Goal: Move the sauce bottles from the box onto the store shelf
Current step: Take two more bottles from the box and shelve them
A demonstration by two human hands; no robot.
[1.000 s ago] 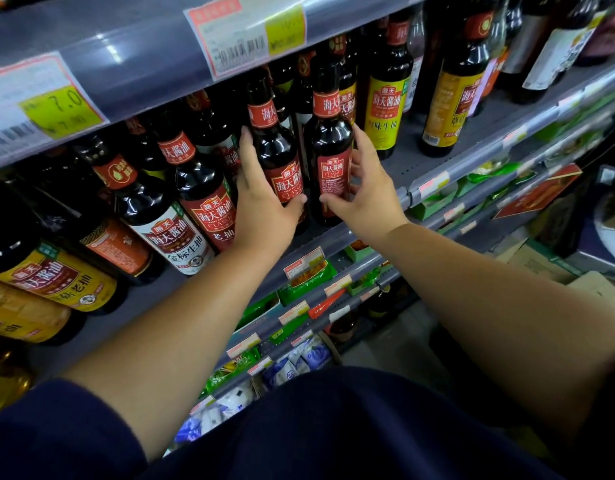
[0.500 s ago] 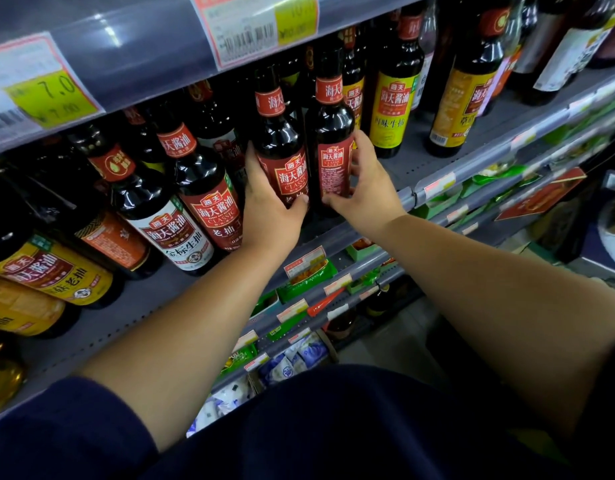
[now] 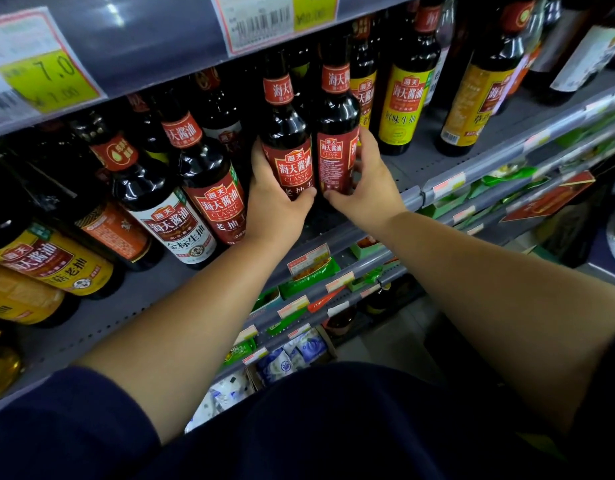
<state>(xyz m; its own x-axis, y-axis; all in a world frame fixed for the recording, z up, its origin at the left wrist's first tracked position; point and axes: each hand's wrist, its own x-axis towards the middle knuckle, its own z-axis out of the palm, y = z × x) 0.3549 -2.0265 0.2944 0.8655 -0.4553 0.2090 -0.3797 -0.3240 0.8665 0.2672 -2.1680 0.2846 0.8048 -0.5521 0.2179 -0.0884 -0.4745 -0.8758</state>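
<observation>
Closed since a second ago: both hands, formerly spread.

Head view:
- Left hand wraps the left sauce bottle.
- Right hand wraps the right sauce bottle.
- Both bottles stand upright, side by side, directly ahead, near the front rail of the shelf.
- Bare shelf lies rightward, before the yellow-label bottle.

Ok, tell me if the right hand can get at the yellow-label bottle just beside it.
Likely yes, once it lets go: the right hand grips a red-label bottle, and the yellow-label bottle stands just right of that, with bare shelf in front of it.
</observation>
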